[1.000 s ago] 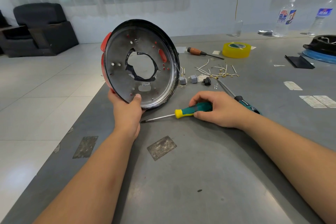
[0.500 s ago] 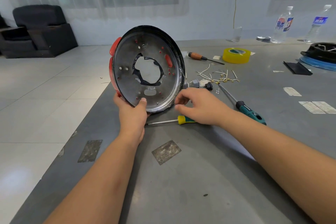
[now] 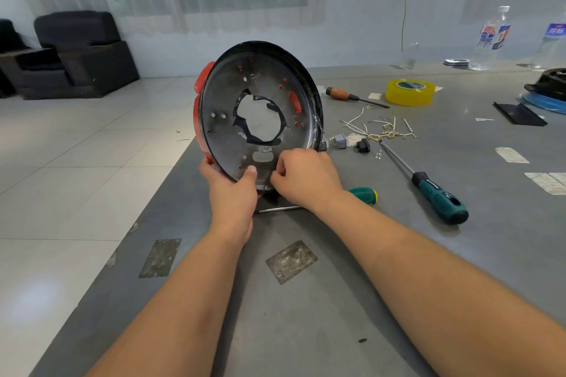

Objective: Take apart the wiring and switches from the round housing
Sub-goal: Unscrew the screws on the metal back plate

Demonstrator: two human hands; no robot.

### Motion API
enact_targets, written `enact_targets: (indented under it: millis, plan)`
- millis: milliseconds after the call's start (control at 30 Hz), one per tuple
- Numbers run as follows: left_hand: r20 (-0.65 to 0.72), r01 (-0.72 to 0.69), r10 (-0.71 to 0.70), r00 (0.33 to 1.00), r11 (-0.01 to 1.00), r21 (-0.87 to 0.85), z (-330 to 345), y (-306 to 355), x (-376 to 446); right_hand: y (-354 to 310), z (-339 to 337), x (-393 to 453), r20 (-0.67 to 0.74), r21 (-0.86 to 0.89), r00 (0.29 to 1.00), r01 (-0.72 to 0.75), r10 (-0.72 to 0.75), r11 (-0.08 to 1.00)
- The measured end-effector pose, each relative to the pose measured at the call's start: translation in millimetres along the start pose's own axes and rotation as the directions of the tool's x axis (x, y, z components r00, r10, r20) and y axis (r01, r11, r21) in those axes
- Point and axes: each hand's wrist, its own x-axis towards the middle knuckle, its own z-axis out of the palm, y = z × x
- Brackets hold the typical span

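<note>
— Why is the round housing [image 3: 260, 113] stood up on edge like that?

— So its open inner face looks at the person. The left hand [image 3: 231, 193] props it from below at frame centre, grip closed on the lower rim with the thumb pressed on the metal plate; that leaves the right hand [image 3: 303, 176] free to work.

— And the right one?

— Its fingers are pinched narrow at the bottom rim, just beside the left thumb. I'd judge it's picking at some small fastener or leftover there, but whatever is between the fingertips is too small to tell.

— Is much still inside?

— The plate looks mostly bare. Loose wires [image 3: 379, 128] and small switch parts [image 3: 340, 141] lie on the tabletop [image 3: 398, 254] right of the housing.

— Room to move?

— Tight on the left: the housing sits near the tabletop's left edge, floor beyond. A yellow-tipped screwdriver [image 3: 363, 194] lies just under the right wrist, a bigger teal screwdriver [image 3: 438, 197] further right. Lower frame is open.
</note>
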Motion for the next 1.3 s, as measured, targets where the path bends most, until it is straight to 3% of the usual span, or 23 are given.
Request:
enact_targets:
  millis: [267, 633, 1000, 1300]
  plan:
    - [-0.010, -0.006, 0.006, 1.000, 1.000, 0.004, 1, 0, -2, -3, 1, 0, -0.020, -0.072, 0.999, 0.050, -0.051, 0.996]
    - [-0.009, -0.027, 0.028, 1.000, 0.999, 0.046, 2, 3, -5, -2, -1, 1, 0.021, -0.015, 0.998, 0.067, -0.066, 0.998]
    - [-0.008, -0.059, 0.060, 0.998, 0.993, 0.098, 1, 1, -6, -12, 2, -1, 0.000, 0.016, 0.999, -0.033, 0.033, 0.999]
    - [-0.003, -0.059, 0.060, 0.998, 0.994, 0.093, 1, -1, -4, -12, 2, -1, 0.030, -0.005, 1.000, -0.006, 0.006, 1.000]
